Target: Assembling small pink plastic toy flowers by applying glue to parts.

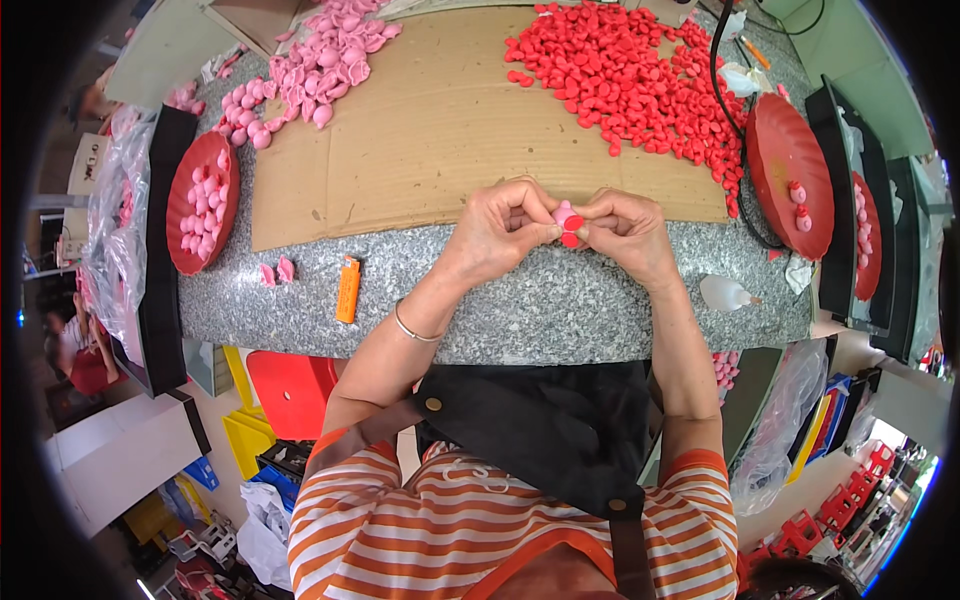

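Over the near edge of the cardboard, a small pink and red molded piece [567, 222] is pinched between both hands. My left hand [505, 228] grips its left side with thumb and forefinger. From the right, my right hand [628, 232] closes thumb and finger on it. Fingers cover part of the piece. Pink hollow and round parts [318, 70] are heaped at the far left of the cardboard sheet [430, 130]. A large pile of small red parts [625, 85] spreads over its far right.
At the left stands a red scalloped dish [176, 205] holding pink balls; another red dish [775, 160] at the right holds two pink-and-red pieces. An orange lighter [348, 290], two pink scraps [278, 271] and a small white squeeze bottle [725, 293] lie on the grey stone table [560, 330]. A black cable [716, 70] hangs at the right.
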Demonstrator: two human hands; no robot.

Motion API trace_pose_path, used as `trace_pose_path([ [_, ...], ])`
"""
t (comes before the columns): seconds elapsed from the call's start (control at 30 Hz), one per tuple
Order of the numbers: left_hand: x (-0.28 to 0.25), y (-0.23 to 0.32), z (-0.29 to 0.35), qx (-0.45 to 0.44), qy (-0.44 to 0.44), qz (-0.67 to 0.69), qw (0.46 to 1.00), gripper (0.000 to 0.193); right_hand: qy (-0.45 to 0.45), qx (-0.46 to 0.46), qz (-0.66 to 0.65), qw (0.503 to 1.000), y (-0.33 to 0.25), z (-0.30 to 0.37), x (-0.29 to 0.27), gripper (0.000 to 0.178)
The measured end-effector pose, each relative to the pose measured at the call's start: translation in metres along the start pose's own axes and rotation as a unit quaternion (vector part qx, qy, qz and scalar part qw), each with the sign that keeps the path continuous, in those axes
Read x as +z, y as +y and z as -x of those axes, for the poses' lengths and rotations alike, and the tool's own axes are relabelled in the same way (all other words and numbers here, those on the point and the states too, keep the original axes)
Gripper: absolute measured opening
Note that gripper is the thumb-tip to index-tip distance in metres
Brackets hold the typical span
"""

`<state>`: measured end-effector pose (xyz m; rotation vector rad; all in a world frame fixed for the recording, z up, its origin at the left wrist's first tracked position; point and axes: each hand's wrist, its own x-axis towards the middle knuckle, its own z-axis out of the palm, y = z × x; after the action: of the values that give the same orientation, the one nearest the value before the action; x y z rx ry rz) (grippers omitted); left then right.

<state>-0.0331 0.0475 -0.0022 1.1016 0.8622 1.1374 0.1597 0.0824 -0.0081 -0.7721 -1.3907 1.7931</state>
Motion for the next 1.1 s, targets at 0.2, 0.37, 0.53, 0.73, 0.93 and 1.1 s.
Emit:
trace_pose_path([
  [0.2,-0.0006,-0.0006,0.0007,0.008,0.001,0.000,1.000,0.012,-0.001,0.002,0.003,1.000,0.0007,0.0001,0.0005,0.011],
  [0.37,-0.0003,0.0005,0.0009,0.005,-0.001,-0.001,1.000,0.012,0.002,0.001,0.000,1.000,0.0000,0.0002,0.0011,0.011],
  [0.53,0.0002,-0.0012,0.0004,0.011,0.005,-0.009,1.000,0.012,0.011,0.002,0.009,1.000,0.0034,0.0003,-0.0008,0.010],
  [0.73,-0.0007,-0.0005,0.0009,0.004,-0.002,-0.009,1.000,0.012,0.010,-0.003,0.008,1.000,0.0018,0.0002,0.0003,0.010],
  [0.93,0.0006,0.0005,0.0008,0.004,0.001,-0.014,1.000,0.012,0.008,-0.002,0.006,1.000,0.0022,0.0005,-0.0008,0.011],
  [1.1,0.0022,0.0003,0.0002,0.013,0.009,-0.012,1.000,0.012,0.007,0.004,0.011,1.000,0.0027,0.0009,-0.0020,0.011],
])
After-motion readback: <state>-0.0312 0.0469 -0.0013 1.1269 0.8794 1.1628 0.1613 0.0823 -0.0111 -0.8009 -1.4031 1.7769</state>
